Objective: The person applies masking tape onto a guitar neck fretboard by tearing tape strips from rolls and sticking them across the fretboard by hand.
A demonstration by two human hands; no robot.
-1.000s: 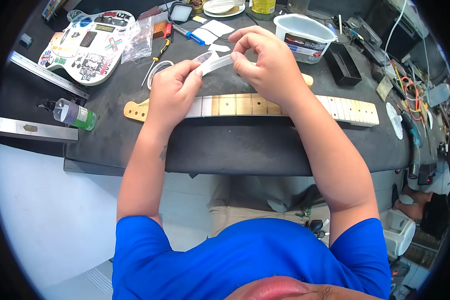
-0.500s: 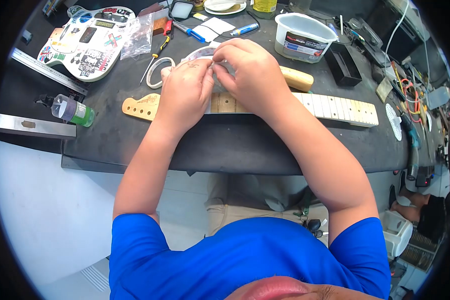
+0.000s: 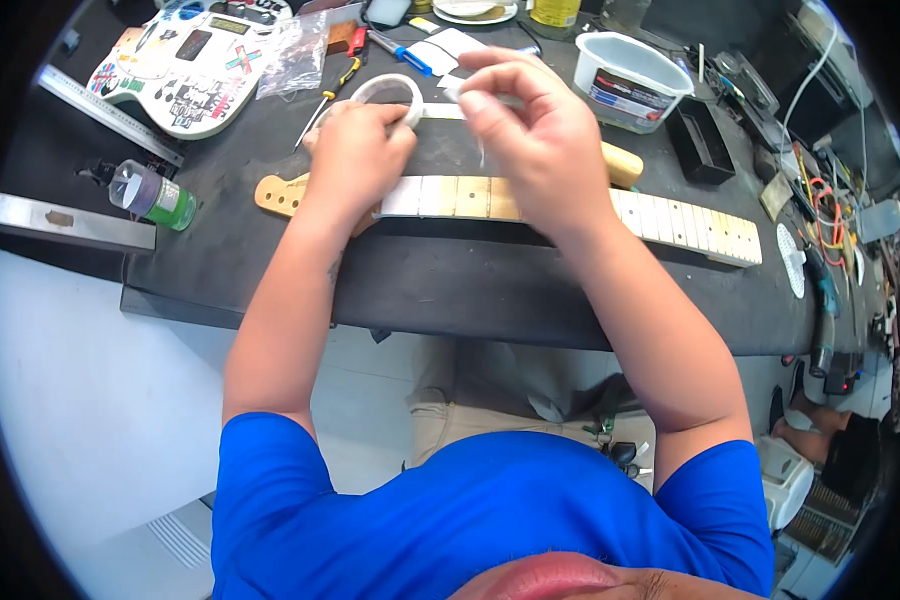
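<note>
My left hand (image 3: 362, 150) is closed on a roll of whitish tape (image 3: 415, 92), whose ring stands out above the fingers. Over the middle of the guitar neck (image 3: 473, 197), my right hand (image 3: 530, 125) is raised with thumb and fingers curled together; a small whitish strip (image 3: 482, 148) hangs by its fingertips. Pale tape covers parts of the fretboard on both sides of a bare wooden stretch. The neck lies across the dark bench, its headstock (image 3: 275, 195) to the left, partly behind my left wrist.
A stickered guitar body (image 3: 185, 75), plastic bag (image 3: 295, 62) and spray bottle (image 3: 155, 198) are at left. Behind the neck are a screwdriver (image 3: 342, 78), blue pen (image 3: 402, 52), clear tub (image 3: 632, 82) and black tray (image 3: 700, 145). Another person's legs (image 3: 808, 430) show at right.
My hands have drawn apart, the right moving right and the left closing on the tape roll, which is now lifted. The view has shifted slightly.
</note>
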